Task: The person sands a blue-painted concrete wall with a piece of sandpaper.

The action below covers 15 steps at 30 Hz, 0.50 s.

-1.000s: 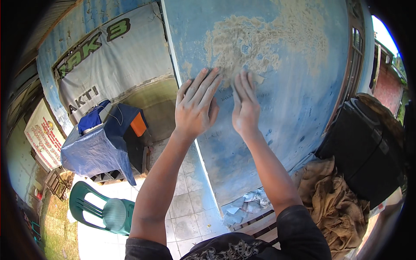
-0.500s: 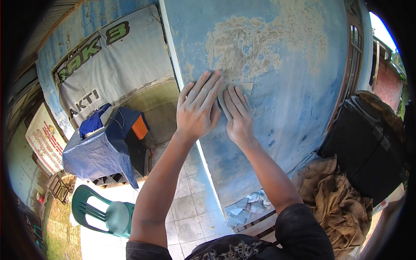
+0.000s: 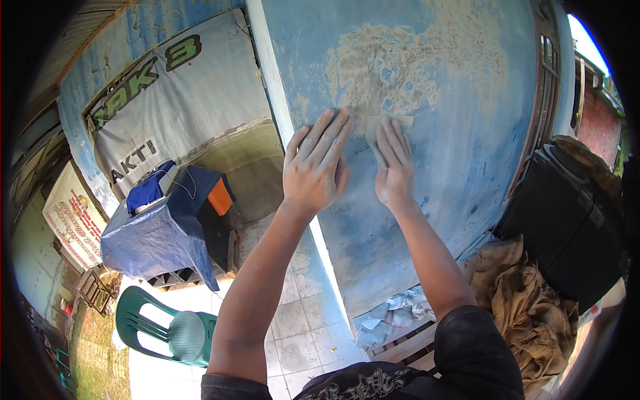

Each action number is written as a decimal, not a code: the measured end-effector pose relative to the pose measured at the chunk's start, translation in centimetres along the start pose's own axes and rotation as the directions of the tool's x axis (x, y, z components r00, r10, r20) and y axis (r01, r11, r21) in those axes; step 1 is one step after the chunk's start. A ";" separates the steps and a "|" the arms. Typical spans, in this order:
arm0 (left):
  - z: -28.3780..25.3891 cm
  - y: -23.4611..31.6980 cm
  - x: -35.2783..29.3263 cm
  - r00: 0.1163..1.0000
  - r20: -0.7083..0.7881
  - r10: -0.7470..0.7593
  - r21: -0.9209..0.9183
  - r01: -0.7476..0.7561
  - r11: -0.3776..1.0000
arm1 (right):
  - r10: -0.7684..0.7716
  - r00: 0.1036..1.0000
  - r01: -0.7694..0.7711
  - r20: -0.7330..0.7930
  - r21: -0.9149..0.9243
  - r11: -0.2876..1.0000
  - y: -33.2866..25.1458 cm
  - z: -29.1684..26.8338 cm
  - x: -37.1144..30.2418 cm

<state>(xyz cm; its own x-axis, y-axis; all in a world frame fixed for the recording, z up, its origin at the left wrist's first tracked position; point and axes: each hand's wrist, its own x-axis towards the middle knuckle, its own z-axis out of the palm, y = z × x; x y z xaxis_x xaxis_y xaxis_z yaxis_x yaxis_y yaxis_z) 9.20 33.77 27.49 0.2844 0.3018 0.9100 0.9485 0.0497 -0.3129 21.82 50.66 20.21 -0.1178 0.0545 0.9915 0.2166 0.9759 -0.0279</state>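
Observation:
Both of my arms reach up to a blue painted wall (image 3: 453, 160), whose coating is worn to a rough grey-beige patch (image 3: 383, 63). My left hand (image 3: 315, 167) lies with fingers stretched out against the wall, close to its white corner edge, and holds nothing. To its right, my right hand (image 3: 395, 163) presses a pale sheet of sandpaper (image 3: 407, 121) against the wall just below the worn patch. Its fingers are straight and together, covering most of the sheet. Pale dust coats the fingers of both hands.
A green plastic chair (image 3: 187, 333) and a table under a blue cover (image 3: 150, 233) stand at left. Crumpled bluish sheets (image 3: 393, 313) lie at the wall's foot. Brown sacking (image 3: 527, 307) and a large black case (image 3: 567, 220) are at right. A grey banner (image 3: 200, 100) hangs behind.
My right hand has slid up and to the right along the wall with the sandpaper, widening its gap from my left hand. The view has shifted slightly; my left hand stays near the corner.

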 end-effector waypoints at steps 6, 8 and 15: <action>0.2 0.0 -0.5 1.000 0.017 0.013 -0.003 -0.013 1.000 | 0.466 0.822 -0.444 -0.329 0.142 0.884 0.0 0.4 4.4; 0.1 -0.3 -0.8 1.000 0.022 0.007 0.039 -0.008 0.999 | 0.327 0.917 -0.312 -0.230 0.098 0.945 -3.5 1.3 2.8; 0.0 0.3 -2.1 0.996 0.072 0.046 0.022 -0.048 0.999 | 0.277 0.946 -0.270 -0.171 0.060 0.961 4.1 -1.7 -1.0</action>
<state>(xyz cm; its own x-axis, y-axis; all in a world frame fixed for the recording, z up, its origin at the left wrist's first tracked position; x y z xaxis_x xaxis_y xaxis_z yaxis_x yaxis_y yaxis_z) 8.84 33.14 25.45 0.3169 0.3719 0.8725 0.9305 0.0562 -0.3619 24.49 54.27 19.37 0.1144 0.2853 0.9516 0.1820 0.9357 -0.3024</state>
